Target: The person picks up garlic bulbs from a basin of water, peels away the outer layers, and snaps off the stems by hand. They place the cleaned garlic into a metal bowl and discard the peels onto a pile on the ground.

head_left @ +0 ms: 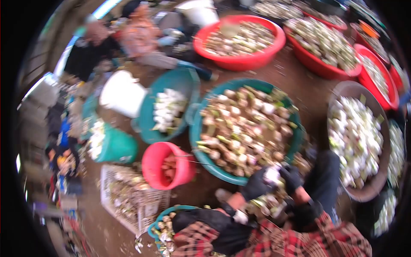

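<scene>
My left hand, in a dark glove, is closed on a whitish garlic bulb in front of my knees. Close against the other side of the bulb is my right hand, also gloved and closed; blur hides what it holds, if anything. Just beyond both hands stands a large green tub of untrimmed garlic bulbs with stems. Below my hands, more garlic and loose peelings lie between my legs.
A pink bucket, a white crate of peelings and a green basin with white bulbs stand left. A brown basin of white garlic stands right. Red basins are behind. Co-workers sit at the upper left.
</scene>
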`<state>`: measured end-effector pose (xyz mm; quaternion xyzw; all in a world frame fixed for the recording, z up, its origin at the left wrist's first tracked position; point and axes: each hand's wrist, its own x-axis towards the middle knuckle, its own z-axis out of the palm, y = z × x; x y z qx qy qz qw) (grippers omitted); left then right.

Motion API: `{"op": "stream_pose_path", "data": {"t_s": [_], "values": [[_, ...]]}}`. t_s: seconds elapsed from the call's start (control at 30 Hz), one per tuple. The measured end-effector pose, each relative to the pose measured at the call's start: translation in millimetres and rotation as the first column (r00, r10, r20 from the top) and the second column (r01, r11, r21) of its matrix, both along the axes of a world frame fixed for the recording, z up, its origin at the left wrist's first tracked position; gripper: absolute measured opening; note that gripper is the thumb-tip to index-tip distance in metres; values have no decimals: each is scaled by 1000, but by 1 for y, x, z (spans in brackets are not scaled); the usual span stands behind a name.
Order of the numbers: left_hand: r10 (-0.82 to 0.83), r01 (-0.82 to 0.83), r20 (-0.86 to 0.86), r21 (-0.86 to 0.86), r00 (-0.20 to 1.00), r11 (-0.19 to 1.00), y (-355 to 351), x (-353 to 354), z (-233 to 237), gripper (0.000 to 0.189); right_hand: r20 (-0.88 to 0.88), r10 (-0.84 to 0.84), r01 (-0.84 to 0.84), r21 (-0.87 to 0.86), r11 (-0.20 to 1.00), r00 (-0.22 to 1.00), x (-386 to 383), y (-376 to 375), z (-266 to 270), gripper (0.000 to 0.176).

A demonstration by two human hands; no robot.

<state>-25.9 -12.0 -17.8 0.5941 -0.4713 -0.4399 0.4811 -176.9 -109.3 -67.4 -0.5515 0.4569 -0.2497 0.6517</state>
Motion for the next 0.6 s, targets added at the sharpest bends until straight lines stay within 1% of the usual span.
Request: {"op": "stream_pose_path", "data": {"t_s": [0.03,0.07,0.1,0.13,0.2,0.23,0.27,0.3,0.33,0.37,0.4,0.43,0.47,0.5,0.53,0.57,0.6], "values": [[13,-4,-131,67,991,998,-1,-1,7,56,-49,25,-22,64,998,998,-3,-2,-5,21],[31,-29,-33,55,999,998,1,1,11,56,4,-36,36,92,995,999,0,1,-2,18],[0,8,-75,106,997,994,-2,3,23,57,22,-99,94,165,982,995,3,4,6,18],[-5,7,-70,35,998,999,-2,5,17,59,54,-155,139,232,963,986,5,6,10,18],[55,-58,-196,-8,979,998,-2,0,22,60,22,-155,145,239,960,988,7,5,5,17],[46,-49,-198,-10,979,999,-1,0,27,60,-38,-149,154,222,963,988,7,5,5,16],[38,-34,-285,22,958,999,-2,1,33,55,-36,-156,160,220,962,987,8,6,6,16],[37,-19,-371,52,928,998,-2,1,35,51,-64,-140,144,61,988,988,8,7,7,12],[36,-19,-372,50,927,999,0,4,34,51,-98,-126,117,-99,988,987,7,8,9,8],[3,73,-435,158,900,985,3,7,31,47,-156,-137,78,-337,938,978,7,9,10,6],[-22,172,-499,256,867,951,5,9,28,43,-210,-164,21,-552,834,964,6,9,15,9],[-108,187,-443,137,890,973,4,7,24,38,-221,-146,-4,-564,826,964,5,9,11,12],[-108,186,-444,135,889,973,7,5,21,38,-232,-126,-31,-575,817,964,3,8,6,14],[-128,210,-505,108,854,972,8,5,25,35,-232,-126,-32,-577,816,965,-2,5,-4,14],[-149,232,-561,79,815,970,9,6,26,33,-293,-84,-122,-618,776,952,-12,-2,-13,16],[-261,287,-556,-41,789,957,13,12,8,43,-354,-49,-209,-650,731,934,-23,-7,-23,18],[-264,292,-551,-38,792,956,14,17,14,43,-471,16,-193,-329,924,882,-31,-10,-25,22]]}}
